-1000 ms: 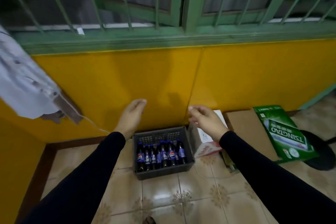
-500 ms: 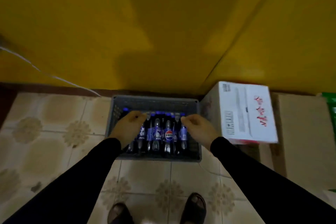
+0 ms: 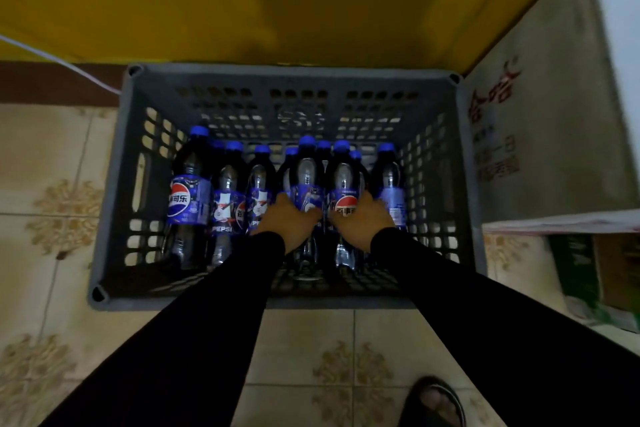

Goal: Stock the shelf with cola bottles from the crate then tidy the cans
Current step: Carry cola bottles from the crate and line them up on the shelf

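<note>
A dark grey plastic crate (image 3: 114, 184) stands on the tiled floor against a yellow wall. Inside it stand several cola bottles with blue caps and blue labels, such as the one at the far left (image 3: 188, 198). My left hand (image 3: 287, 220) is wrapped around the label of a middle bottle (image 3: 306, 166). My right hand (image 3: 362, 218) grips the neighbouring bottle (image 3: 343, 172) at its label. Both bottles stand upright among the others. No shelf or cans are in view.
A white cardboard box (image 3: 554, 114) with red print stands right beside the crate. Green and brown cartons (image 3: 588, 274) lie under it. A white cable (image 3: 59, 61) runs along the wall base at left. A sandalled foot (image 3: 436, 402) stands on the floor tiles (image 3: 311, 350).
The view has dropped from the wall and window down into the crate. Both hands have gone down into the crate and closed around two middle bottles.
</note>
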